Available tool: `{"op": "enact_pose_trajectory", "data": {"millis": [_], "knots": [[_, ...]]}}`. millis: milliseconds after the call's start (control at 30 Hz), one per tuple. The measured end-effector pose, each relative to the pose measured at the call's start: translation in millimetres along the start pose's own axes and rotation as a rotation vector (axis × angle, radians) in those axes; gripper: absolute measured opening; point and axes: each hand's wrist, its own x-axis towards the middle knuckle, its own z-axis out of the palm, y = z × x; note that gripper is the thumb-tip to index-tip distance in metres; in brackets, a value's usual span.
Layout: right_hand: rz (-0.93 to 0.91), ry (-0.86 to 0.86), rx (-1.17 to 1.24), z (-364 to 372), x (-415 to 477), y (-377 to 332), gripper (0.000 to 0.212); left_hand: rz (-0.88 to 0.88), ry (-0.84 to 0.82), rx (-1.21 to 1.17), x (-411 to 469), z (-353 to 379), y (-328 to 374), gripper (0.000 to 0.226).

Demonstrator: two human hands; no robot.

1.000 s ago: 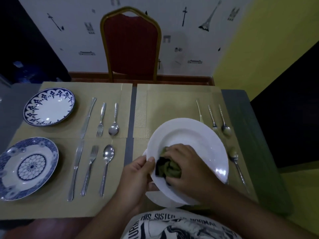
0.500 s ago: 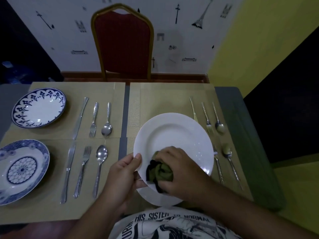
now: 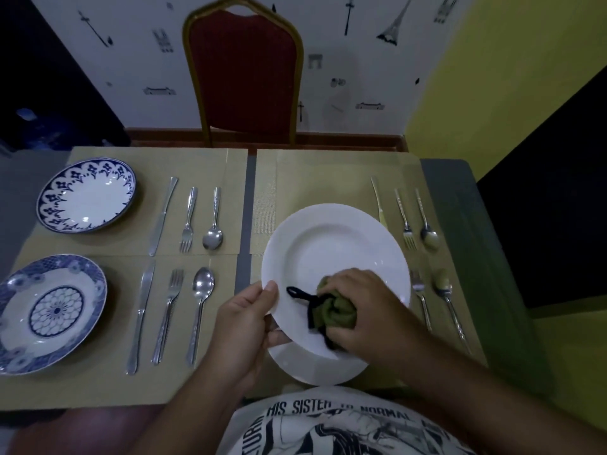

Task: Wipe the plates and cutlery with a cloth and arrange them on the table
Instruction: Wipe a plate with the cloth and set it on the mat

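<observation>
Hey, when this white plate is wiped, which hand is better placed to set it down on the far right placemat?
Probably the left hand: it grips the white plate by its left rim, thumb on top. The right hand is full, bunching the green cloth against the plate.

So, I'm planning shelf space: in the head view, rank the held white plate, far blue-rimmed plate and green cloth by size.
1. held white round plate, though nearer the camera
2. far blue-rimmed plate
3. olive-green cloth
</observation>
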Motion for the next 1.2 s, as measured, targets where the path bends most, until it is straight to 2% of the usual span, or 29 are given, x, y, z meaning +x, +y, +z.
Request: {"op": "enact_pose_trajectory", "data": {"millis": [133, 267, 400, 500, 600, 667, 733, 800, 867, 1000, 1067, 1200], "knots": [[-0.044, 0.131, 0.066, 14.7, 21.2, -15.5, 0.048, 0.011, -0.075, 0.075, 0.9, 2.1, 2.4, 0.026], [-0.195, -0.058, 0.031, -2.3, 18.5, -6.1, 0.049, 0.005, -0.018, -0.001, 7.5, -5.5, 16.6, 0.023], [-0.094, -0.128, 0.041, -19.9, -6.1, 10.0, 0.051, -0.008, -0.019, 0.029, 10.5, -5.6, 12.4, 0.024], [-0.157, -0.159, 0.04, -11.1, -0.7, -1.4, 0.05, -0.037, -0.062, 0.071, 8.0, -1.9, 1.6, 0.026], [-0.218, -0.034, -0.002, -4.6, 32.2, -8.2, 0.05, -0.041, -0.088, 0.057, 4.9, -1.7, -1.9, 0.027], [-0.152, 0.114, -0.051, -15.4, 58.5, -1.2, 0.049, -0.013, -0.05, 0.015, 6.0, -5.5, 1.7, 0.026], [-0.08, 0.189, -0.151, -27.0, 65.2, 10.3, 0.041, 0.012, -0.004, -0.034, 8.7, -9.6, 7.5, 0.023], [-0.036, 0.165, -0.192, -27.4, 45.2, 14.9, 0.041, 0.035, 0.015, -0.036, 11.1, -9.0, 12.6, 0.022], [-0.032, 0.094, -0.104, -15.4, 15.8, 7.1, 0.047, 0.046, 0.009, 0.005, 12.9, -5.7, 11.7, 0.023], [-0.168, 0.04, -0.032, 11.2, 15.4, -10.9, 0.046, -0.001, -0.055, 0.058, 11.4, -1.0, -1.1, 0.026], [-0.155, 0.09, -0.061, 8.0, 42.5, -6.8, 0.048, -0.007, -0.065, 0.045, 10.1, -1.8, -4.3, 0.026], [-0.014, 0.202, -0.232, -19.5, 67.7, 24.5, 0.043, 0.023, 0.03, -0.028, 15.3, -7.4, 1.7, 0.023]]}}
